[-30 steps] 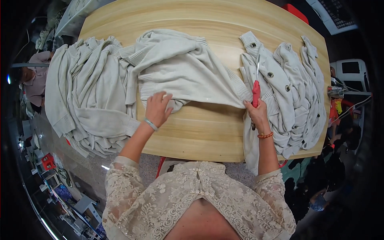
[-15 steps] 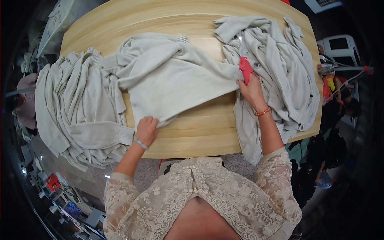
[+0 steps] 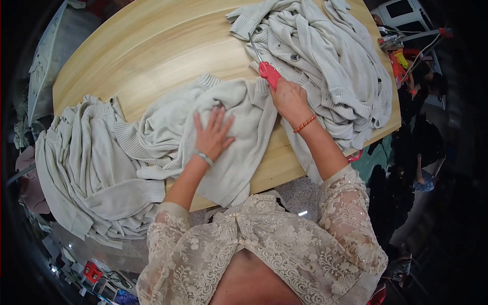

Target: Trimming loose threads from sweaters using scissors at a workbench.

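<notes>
A light grey knit sweater point(image 3: 236, 137) lies crumpled in front of me on the table. My left hand point(image 3: 213, 134) rests flat on it, fingers spread. In my right hand point(image 3: 291, 100) is a red-handled tool point(image 3: 270, 74) with a thin metal shaft pointing up and left; its exact kind is unclear. That hand is closed around the handle, beside the sweater's right edge. Just beyond the right hand is a heap of grey buttoned knitwear point(image 3: 325, 66). A layered pile of similar grey knitwear point(image 3: 91, 162) lies to the left, partly over the table's edge.
The pale wooden table point(image 3: 147, 56) has a curved far edge. A white bin point(image 3: 56, 61) with cloth stands beyond its left side. Dark garments point(image 3: 378, 213) lie to the right, near a white machine point(image 3: 404, 12). A red stool point(image 3: 92, 272) is at the lower left.
My left hand has let go of the sweater's lower edge and now lies flat on its middle. The sweater is more bunched. The right hand with the tool no longer holds the stretched corner.
</notes>
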A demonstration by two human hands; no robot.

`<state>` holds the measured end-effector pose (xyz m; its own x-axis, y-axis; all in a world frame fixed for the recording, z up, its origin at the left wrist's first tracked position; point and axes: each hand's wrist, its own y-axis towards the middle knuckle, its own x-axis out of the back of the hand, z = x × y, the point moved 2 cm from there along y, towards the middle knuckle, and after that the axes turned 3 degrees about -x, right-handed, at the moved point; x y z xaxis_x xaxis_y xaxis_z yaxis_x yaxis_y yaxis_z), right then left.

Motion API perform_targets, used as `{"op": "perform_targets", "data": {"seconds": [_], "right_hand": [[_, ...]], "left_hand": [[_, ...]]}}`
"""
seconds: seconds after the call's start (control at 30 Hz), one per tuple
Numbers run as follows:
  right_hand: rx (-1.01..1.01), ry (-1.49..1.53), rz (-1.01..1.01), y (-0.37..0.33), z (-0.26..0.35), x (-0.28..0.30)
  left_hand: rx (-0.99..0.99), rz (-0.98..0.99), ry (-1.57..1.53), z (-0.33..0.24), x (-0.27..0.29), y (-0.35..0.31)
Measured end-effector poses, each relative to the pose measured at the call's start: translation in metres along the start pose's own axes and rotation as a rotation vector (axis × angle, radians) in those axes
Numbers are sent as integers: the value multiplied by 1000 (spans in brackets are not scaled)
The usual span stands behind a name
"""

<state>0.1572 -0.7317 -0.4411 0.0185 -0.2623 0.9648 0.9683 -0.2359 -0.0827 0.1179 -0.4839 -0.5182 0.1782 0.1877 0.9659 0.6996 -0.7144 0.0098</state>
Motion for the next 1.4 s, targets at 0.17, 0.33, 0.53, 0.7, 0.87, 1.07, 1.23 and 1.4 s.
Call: {"op": "perform_targets", "data": {"seconds": [0.17, 0.33, 0.53, 0.7, 0.87, 1.07, 1.23, 1.4], "right_hand": [[-89, -25, 40, -50, -11, 10], [-117, 2, -8, -90, -13, 7], [205, 417, 96, -116, -10, -17], [78, 462, 308, -136, -8, -30], [50, 366, 318, -144, -7, -25], [5, 266, 266, -67, 28, -47], [87, 233, 96, 16, 49, -56], [187, 171, 289, -30, 35, -28]], "left_hand": [[365, -24, 185, 71, 4, 10], [639, -17, 269, 116, 10, -6], [12, -47, -14, 29, 8, 0], [-24, -26, -65, 12, -22, 16], [57, -85, -106, 30, -31, 28], [43, -62, -109, 28, -33, 30], [40, -62, -123, 23, -30, 33], [55, -58, -127, 28, -32, 29]]}}
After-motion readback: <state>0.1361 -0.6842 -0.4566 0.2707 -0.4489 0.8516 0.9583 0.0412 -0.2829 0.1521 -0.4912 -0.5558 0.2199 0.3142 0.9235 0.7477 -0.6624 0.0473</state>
